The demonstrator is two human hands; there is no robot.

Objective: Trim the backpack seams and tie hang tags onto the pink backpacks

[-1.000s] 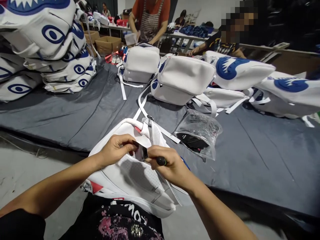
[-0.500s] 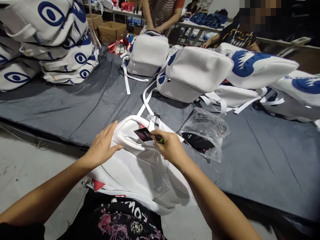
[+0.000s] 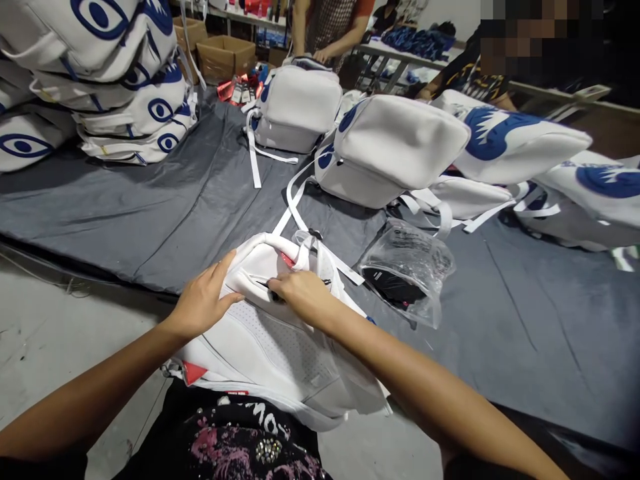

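A white backpack [image 3: 280, 340] leans against the table edge with its perforated back panel facing up. My left hand [image 3: 203, 300] lies along the bag's left edge, fingers stretched and thumb apart, beside a zipped slit pocket [image 3: 250, 279]. My right hand [image 3: 303, 297] is closed at that slit, pinching a small dark card [image 3: 274, 287] that is partly in the opening and mostly hidden. The tip of a dark, pen-like tool [image 3: 327, 282] sticks out behind the same hand. A red tag [image 3: 287, 260] shows near the top handle.
A clear plastic bag [image 3: 407, 270] of black cards lies on the dark-covered table [image 3: 480, 313] at right. More white backpacks [image 3: 395, 143] stand across the back, and a stack of backpacks [image 3: 130, 100] fills the left. Cardboard boxes [image 3: 225, 59] and two people are beyond.
My right hand has moved left and down, bringing the black card from above the backpack into the slit pocket. My left hand has stayed at the bag's edge.
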